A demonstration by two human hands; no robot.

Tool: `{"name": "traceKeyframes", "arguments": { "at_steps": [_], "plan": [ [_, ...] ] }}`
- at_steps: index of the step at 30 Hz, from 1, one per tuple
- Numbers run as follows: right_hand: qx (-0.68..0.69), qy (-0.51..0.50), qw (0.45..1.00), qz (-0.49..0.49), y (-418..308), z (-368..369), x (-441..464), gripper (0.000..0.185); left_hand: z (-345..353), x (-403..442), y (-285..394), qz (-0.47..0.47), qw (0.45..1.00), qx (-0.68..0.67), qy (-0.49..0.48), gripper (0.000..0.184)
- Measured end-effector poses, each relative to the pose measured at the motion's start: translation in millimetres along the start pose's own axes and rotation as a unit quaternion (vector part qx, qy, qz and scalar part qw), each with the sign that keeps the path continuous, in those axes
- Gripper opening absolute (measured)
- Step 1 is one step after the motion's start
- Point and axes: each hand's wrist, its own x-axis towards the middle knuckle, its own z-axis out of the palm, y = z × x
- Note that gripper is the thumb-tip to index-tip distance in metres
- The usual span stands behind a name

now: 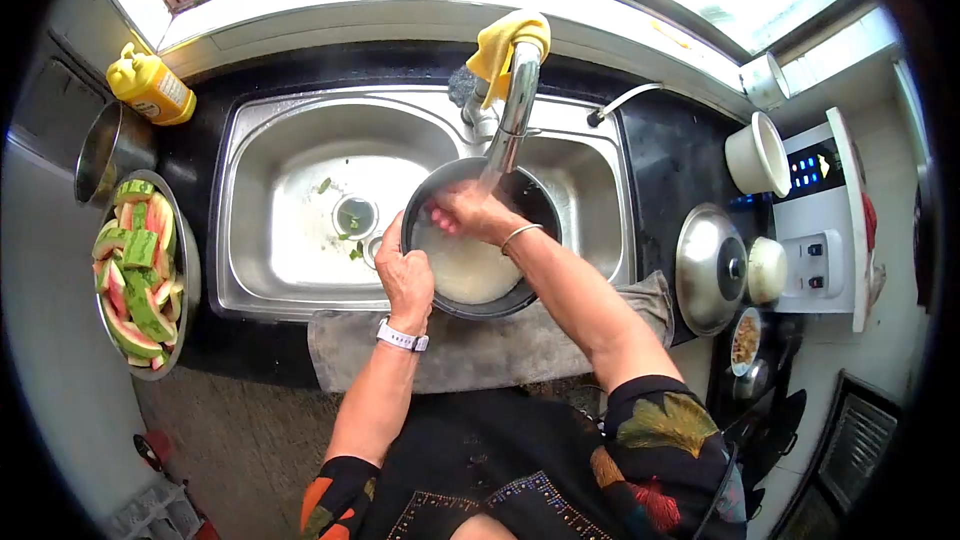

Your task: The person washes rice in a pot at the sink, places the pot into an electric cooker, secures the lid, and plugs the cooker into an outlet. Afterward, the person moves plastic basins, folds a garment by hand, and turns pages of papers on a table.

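Black pot (541, 208), milky-white water (472, 275), yellow cloth (497, 48), green rinds (140, 248) (striped, pink-edged), grey towel (440, 362).

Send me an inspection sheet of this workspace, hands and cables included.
Surface: dark counter, steel sink; grey cloth at front edge.
Job's things: dark pot under the faucet, whitish contents inside.
Clutter: green scraps in the left basin; watermelon rinds in a metal bowl.
Hands: left hand holds the pot's rim; right hand is inside the pot, its grasp unclear.
Cables: none clearly identifiable.
Surroundings: yellow jug back left, domed lid at right.
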Motion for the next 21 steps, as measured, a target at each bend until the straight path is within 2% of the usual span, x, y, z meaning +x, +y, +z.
{"name": "traceKeyframes", "arguments": {
  "at_steps": [1, 2, 5, 8, 11, 12, 13, 14, 15, 16, 19, 21],
  "plan": [
    [0.073, -0.002, 0.997, 0.039, 1.8, 2.7, 5.6, 0.020, -0.2, 1.4, -0.5, -0.003, 1.000, 0.003, 0.006, 0.062],
    [0.068, -0.011, 0.997, 0.046, 3.7, 0.3, 7.4, 0.014, -0.9, 3.1, -2.6, -0.006, 1.000, 0.006, 0.012, 0.062],
    [0.137, 0.009, 0.990, -0.028, 11.5, -9.1, 2.7, 0.016, -4.3, 6.7, -12.1, 0.010, 1.000, 0.008, 0.017, 0.062],
    [0.141, 0.013, 0.990, 0.006, -9.9, -9.5, -24.4, 0.023, -6.5, 8.8, -16.8, 0.016, 1.000, 0.007, 0.018, 0.062],
    [0.091, -0.035, 0.995, -0.012, -8.2, -10.8, -29.7, 0.028, -4.2, 6.9, -10.2, 0.017, 1.000, 0.008, 0.016, 0.063],
    [-0.037, -0.036, 0.996, -0.069, -8.9, -9.0, -32.2, 0.032, -4.2, 6.8, -5.9, 0.020, 1.000, 0.009, 0.013, 0.063],
    [-0.238, -0.024, 0.964, -0.114, -7.4, -9.9, -35.2, 0.032, -4.3, 6.7, -3.7, 0.007, 1.000, 0.000, 0.006, 0.062],
    [-0.430, -0.010, 0.890, -0.153, -6.0, -11.4, -38.7, 0.033, -4.7, 6.6, -2.1, -0.006, 1.000, -0.010, 0.000, 0.062],
    [-0.604, 0.004, 0.776, -0.183, -4.9, -13.2, -42.6, 0.034, -4.5, 6.5, 0.6, -0.019, 1.000, -0.021, -0.005, 0.062],
    [-0.639, 0.054, 0.695, -0.325, -15.2, -16.9, -59.3, 0.032, -2.8, 5.3, 8.2, -0.021, 1.000, -0.014, -0.005, 0.062],
    [-0.418, 0.075, 0.877, -0.226, -61.6, -41.3, -93.1, 0.019, -3.5, 7.4, -0.3, -0.004, 1.000, -0.014, -0.002, 0.061],
    [-0.296, 0.200, 0.915, -0.188, -81.8, -53.9, -99.5, 0.011, -4.4, 8.5, -7.6, 0.003, 0.999, -0.032, 0.000, 0.061]
  ]
}}
